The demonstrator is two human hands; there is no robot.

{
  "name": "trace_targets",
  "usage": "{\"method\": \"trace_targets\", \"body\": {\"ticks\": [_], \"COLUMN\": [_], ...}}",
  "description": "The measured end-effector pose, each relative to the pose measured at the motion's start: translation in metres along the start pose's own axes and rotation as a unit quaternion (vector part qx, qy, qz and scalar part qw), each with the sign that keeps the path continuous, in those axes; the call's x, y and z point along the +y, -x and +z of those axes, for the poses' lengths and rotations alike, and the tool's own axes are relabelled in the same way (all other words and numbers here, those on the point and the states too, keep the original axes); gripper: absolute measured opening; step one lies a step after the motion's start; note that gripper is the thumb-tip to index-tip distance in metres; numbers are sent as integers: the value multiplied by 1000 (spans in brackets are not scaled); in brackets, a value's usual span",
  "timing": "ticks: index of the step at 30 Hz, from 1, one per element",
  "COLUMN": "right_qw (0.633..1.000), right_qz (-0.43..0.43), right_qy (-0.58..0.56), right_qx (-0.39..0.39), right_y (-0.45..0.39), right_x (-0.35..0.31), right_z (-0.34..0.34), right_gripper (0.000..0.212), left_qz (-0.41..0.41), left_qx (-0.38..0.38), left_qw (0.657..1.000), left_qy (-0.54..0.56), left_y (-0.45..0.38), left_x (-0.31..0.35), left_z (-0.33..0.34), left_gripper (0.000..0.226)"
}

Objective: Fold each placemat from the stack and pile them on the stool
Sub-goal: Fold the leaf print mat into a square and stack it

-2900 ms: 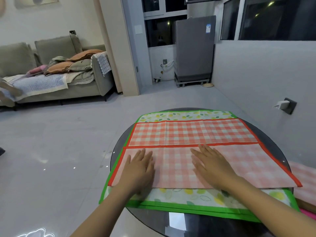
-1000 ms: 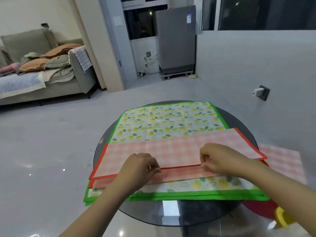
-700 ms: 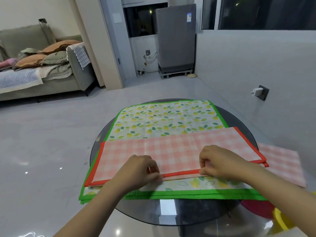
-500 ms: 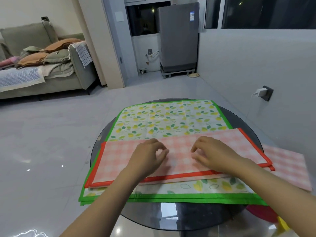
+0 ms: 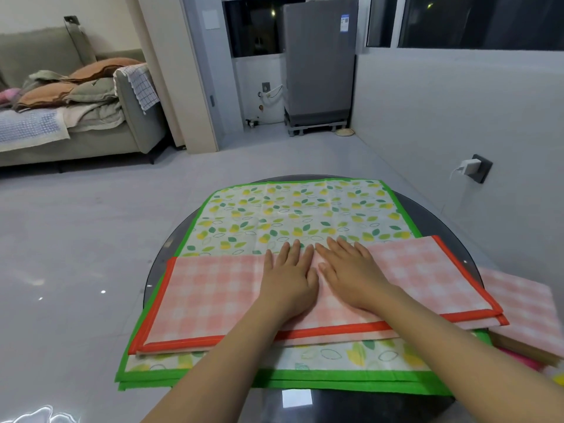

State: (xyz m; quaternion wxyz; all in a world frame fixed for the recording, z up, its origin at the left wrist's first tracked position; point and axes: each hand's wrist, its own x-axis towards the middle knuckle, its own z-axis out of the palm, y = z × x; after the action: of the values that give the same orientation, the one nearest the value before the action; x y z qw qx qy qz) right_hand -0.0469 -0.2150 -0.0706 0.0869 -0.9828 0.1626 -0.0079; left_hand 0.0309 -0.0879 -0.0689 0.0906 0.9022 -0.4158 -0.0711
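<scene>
My left hand (image 5: 288, 277) flat, fingers spread | my right hand (image 5: 354, 274) flat beside it | both pressing folded pink checked placemat (image 5: 210, 297) | it lies atop green-edged leaf-print stack (image 5: 293, 215) on round glass table (image 5: 451, 239)

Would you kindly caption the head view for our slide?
Left hand and right hand press flat a folded pink checked placemat atop green-bordered leaf-print placemats.

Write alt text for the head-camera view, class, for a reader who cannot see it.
Left hand and right hand press flat, side by side, on a folded pink checked placemat with orange trim, atop green-edged leaf-print placemats on a round dark glass table.
</scene>
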Motion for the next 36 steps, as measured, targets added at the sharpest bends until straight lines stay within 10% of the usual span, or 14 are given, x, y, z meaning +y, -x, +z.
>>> {"method": "trace_targets", "body": {"ticks": [22,36], "right_qw": [987,1000], "right_qz": [157,-28], "right_qy": [25,-4], "right_qx": [-3,-11], "right_y": [22,8], "right_x": [98,-3], "right_z": [-16,3], "right_gripper": [60,53], "left_qz": [3,18], "left_qx": [17,15], "left_qw": [1000,1000], "left_qy": [-19,-12], "left_y": [0,3], "left_x": [-6,-17], "left_z": [6,0], "left_gripper": [54,54]}}
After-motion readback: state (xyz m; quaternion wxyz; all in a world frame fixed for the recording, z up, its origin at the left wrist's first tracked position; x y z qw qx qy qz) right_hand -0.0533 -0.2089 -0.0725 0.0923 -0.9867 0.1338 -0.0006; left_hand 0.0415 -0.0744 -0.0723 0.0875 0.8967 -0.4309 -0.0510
